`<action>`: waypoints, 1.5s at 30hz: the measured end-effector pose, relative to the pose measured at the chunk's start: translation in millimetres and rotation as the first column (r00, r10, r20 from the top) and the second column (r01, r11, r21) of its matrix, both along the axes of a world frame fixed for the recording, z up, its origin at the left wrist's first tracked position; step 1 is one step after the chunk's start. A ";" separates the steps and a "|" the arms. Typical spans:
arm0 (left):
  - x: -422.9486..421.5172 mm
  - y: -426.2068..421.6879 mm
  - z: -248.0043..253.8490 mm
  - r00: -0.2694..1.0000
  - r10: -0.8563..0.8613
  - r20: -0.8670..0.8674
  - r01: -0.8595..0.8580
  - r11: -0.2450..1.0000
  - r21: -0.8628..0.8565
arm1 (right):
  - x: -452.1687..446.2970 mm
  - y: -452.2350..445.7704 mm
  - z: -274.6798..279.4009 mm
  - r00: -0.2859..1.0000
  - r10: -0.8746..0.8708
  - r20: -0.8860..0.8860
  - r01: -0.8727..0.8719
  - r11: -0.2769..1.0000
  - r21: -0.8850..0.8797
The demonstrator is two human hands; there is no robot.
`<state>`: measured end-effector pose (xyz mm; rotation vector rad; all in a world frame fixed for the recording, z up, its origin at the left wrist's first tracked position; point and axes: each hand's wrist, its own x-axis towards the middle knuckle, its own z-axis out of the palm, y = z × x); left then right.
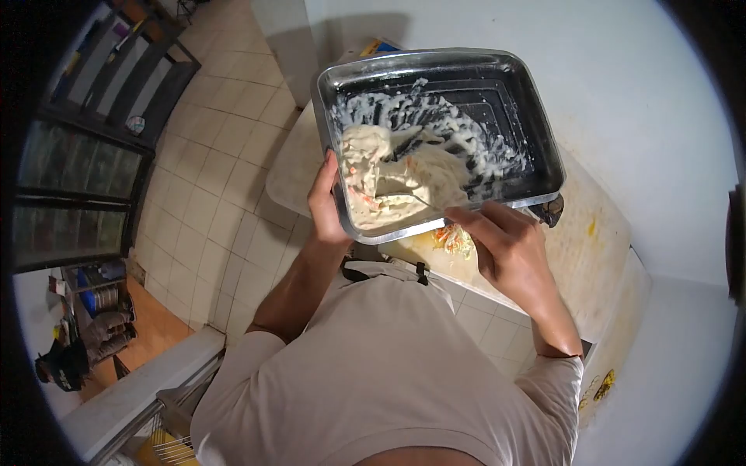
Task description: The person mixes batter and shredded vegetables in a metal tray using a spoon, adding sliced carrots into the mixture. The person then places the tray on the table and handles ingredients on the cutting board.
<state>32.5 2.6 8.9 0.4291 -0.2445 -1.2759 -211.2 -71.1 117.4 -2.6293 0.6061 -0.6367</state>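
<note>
A deep rectangular metal tray point(435, 56) is held up in front of me, tilted. Thick, creamy white mixture point(435, 175) with orange bits is heaped toward its near left corner, and smears of it coat the dark bottom. My left hand point(326, 202) grips the tray's left side, the thumb near the rim and the other fingers hidden underneath. Over the near rim, my right hand point(509, 245) is closed around the handle of a metal spoon point(420, 200). The spoon's head is partly covered by the mixture, so its shape is unclear.
Beneath the tray stands a pale worktop point(594, 233) with shredded vegetables point(453, 241) on it. A dark bag point(550, 210) lies by the tray's right corner. White wall rises behind. At left are tiled floor point(225, 132), a dark rack point(116, 70) and another person point(70, 361).
</note>
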 end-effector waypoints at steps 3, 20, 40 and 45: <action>0.4 1.3 -0.2 1.000 -0.011 0.005 0.011 1.000 -0.016 | -3.4 -3.4 7.4 0.999 -0.029 0.019 0.029 0.999 0.033; -2.4 0.6 8.0 0.999 -0.004 0.048 0.005 1.000 -0.020 | 15.3 -11.9 40.5 0.981 0.156 -0.116 -0.160 0.987 -0.028; 0.3 -2.5 8.5 0.997 -0.010 0.074 0.012 1.000 -0.027 | 21.8 -38.2 32.7 0.936 0.350 -0.045 -0.350 0.937 0.000; 11.1 -2.7 9.2 0.994 -0.055 0.099 0.062 0.996 -0.060 | 42.7 -33.6 37.5 0.962 0.273 0.029 -0.270 0.959 -0.083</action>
